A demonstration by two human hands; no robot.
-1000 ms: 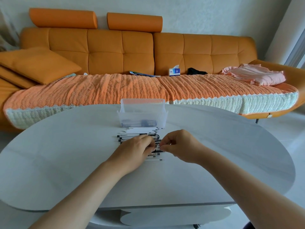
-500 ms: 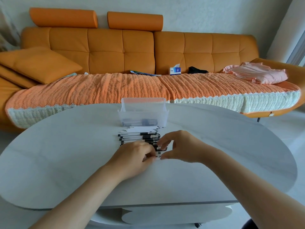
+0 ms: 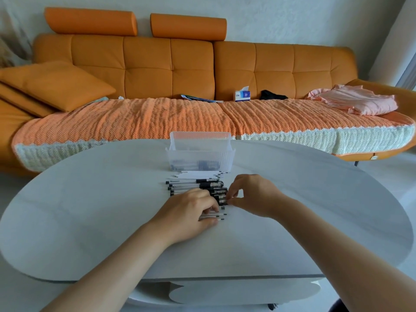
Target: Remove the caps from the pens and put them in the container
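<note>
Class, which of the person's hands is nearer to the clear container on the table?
Right. The right hand pinches at the pens just short of the container's front right corner; the left hand grips pens closer to the person, farther from it.

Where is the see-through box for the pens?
In the head view the clear container stands midway along the far edge of the table, just behind the row of pens, with the orange sofa beyond.
</note>
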